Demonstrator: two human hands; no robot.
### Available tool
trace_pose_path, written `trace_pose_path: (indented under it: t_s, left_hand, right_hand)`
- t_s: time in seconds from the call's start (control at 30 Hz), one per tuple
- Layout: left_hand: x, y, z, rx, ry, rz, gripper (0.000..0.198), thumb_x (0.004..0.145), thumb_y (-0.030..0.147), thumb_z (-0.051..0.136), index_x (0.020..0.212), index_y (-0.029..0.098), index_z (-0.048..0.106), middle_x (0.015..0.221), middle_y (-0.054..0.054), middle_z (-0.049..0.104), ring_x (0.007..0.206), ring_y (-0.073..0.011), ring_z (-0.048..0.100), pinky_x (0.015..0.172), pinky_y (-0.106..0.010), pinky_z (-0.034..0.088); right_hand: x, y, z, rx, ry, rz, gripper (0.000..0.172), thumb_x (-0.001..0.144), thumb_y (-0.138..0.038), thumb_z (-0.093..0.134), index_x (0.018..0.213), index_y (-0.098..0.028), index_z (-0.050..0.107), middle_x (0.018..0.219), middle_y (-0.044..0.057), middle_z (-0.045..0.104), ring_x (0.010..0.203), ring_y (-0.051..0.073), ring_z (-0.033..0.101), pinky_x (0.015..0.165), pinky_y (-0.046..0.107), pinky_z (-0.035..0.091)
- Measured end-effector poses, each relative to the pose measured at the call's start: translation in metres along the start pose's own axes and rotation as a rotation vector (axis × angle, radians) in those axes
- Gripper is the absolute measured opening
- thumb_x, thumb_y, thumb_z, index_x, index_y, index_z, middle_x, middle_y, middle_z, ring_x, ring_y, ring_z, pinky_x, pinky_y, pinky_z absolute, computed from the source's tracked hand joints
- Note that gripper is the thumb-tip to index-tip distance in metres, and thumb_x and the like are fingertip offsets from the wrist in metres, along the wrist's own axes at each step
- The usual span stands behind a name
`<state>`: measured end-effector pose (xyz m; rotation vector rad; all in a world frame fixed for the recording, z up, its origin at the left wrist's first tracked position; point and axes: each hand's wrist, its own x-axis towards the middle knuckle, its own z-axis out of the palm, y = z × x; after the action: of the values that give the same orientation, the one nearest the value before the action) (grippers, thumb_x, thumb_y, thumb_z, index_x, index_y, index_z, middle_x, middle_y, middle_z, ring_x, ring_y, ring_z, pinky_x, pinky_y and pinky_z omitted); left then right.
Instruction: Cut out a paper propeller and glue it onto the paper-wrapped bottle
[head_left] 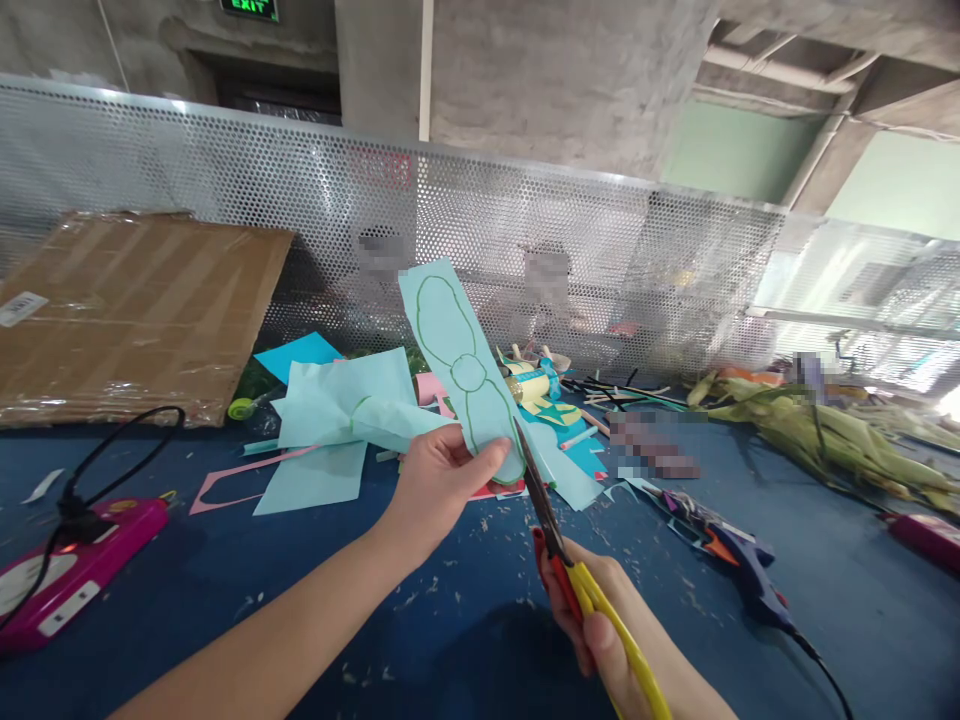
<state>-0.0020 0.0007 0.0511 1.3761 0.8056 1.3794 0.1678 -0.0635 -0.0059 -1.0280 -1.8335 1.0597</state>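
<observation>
My left hand (435, 480) pinches a light blue paper sheet (457, 360) with a green drawn outline of lobed shapes, holding it upright above the blue table. My right hand (600, 620) grips scissors (559, 545) with red and yellow handles. The dark blades point up and meet the paper's lower right edge, next to my left thumb. A wider flap of the same light blue paper (337, 410) droops to the left behind my left hand.
Paper scraps in blue, pink and yellow (540, 400) litter the blue table (300, 600). A glue gun (739, 555) lies right, a pink power strip (67, 570) left. Cardboard (127, 310) leans on a perforated metal screen (600, 260). Corn husks (825, 440) lie far right.
</observation>
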Motion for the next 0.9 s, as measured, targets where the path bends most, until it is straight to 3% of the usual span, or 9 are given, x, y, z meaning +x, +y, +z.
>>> trace_pose_path:
  t_s: [0.67, 0.9]
  left_hand:
    - [-0.0012, -0.0027, 0.0016, -0.119, -0.063, -0.054, 0.018, 0.073, 0.033, 0.070, 0.077, 0.016, 0.072, 0.073, -0.004, 0.073, 0.071, -0.0173, 0.068, 0.064, -0.027, 0.057]
    - [-0.0011, -0.0074, 0.0020, -0.098, -0.058, -0.100, 0.021, 0.074, 0.035, 0.069, 0.077, 0.015, 0.069, 0.071, -0.006, 0.072, 0.063, -0.0172, 0.067, 0.063, -0.030, 0.056]
  right_hand:
    - [-0.0034, -0.0023, 0.0034, 0.014, 0.053, 0.060, 0.068, 0.068, -0.088, 0.025, 0.071, -0.021, 0.038, 0.050, -0.007, 0.034, 0.038, 0.006, 0.021, 0.033, 0.022, 0.021]
    - [-0.0029, -0.0021, 0.0029, 0.005, 0.048, 0.040, 0.067, 0.070, -0.087, 0.022, 0.071, -0.022, 0.036, 0.047, -0.008, 0.033, 0.035, 0.005, 0.021, 0.032, 0.022, 0.019]
